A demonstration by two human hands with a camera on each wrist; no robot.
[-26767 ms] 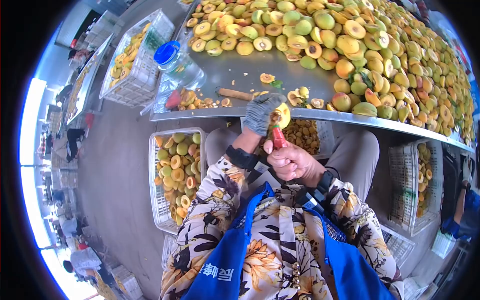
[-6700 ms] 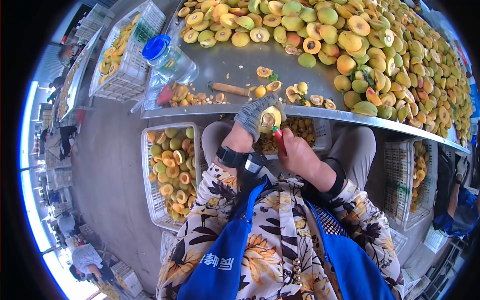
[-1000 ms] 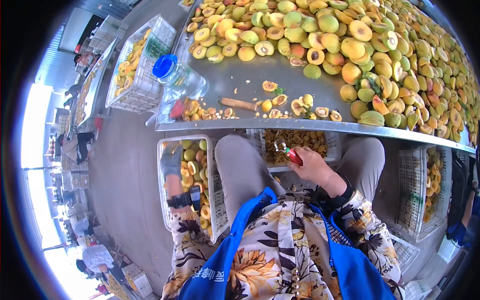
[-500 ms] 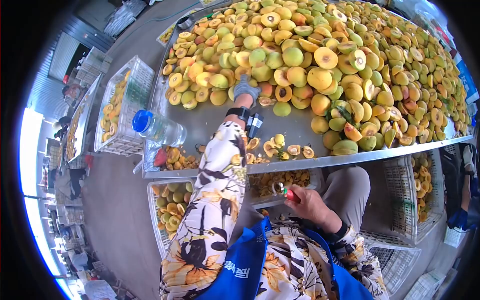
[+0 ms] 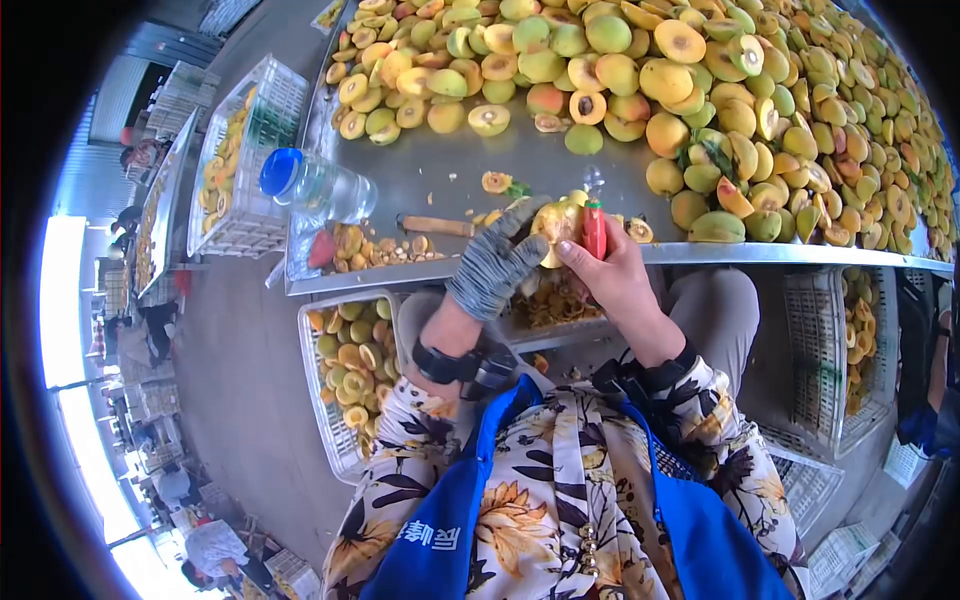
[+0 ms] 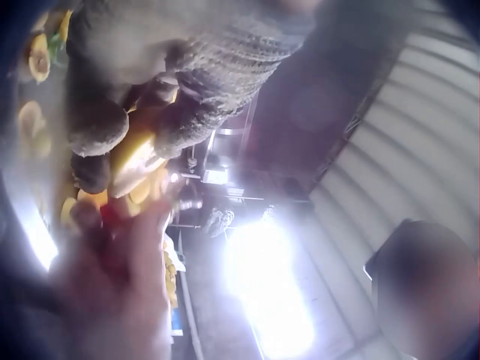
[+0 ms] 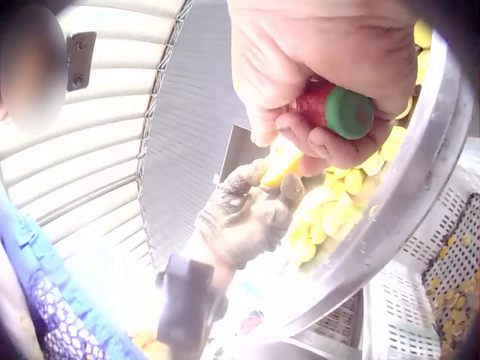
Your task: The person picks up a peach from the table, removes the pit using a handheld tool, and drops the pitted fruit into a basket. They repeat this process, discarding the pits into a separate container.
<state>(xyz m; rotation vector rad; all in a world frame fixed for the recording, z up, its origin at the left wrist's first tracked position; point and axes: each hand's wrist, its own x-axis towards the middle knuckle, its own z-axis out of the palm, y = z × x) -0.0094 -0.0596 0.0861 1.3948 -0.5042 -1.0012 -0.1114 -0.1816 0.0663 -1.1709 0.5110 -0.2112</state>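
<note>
My left hand (image 5: 490,265), in a grey knit glove, holds a yellow peach half (image 5: 558,228) by its edge above the front rim of the metal table. The bare right hand (image 5: 630,285) grips the red handle of a pitting tool (image 5: 595,230), its blurred metal loop pointing away from me. The right thumb lies against the peach half. In the right wrist view, the green handle end (image 7: 349,114) sticks out of the right fist, and the gloved fingers (image 7: 251,217) pinch the fruit (image 7: 281,165) beyond. The left wrist view shows the peach half (image 6: 135,157) between gloved fingers.
A heap of peach halves (image 5: 680,80) covers the table's back and right. A wooden-handled tool (image 5: 437,226), pits and a blue-lidded bottle (image 5: 330,188) lie nearer. Crates of peach halves stand left (image 5: 350,365) and right (image 5: 820,350); another holds scraps (image 5: 550,305) between the knees.
The left hand went from the left crate to the heap, and is now back at the table's front with a peach half. The right hand has raised the pitting tool to meet it.
</note>
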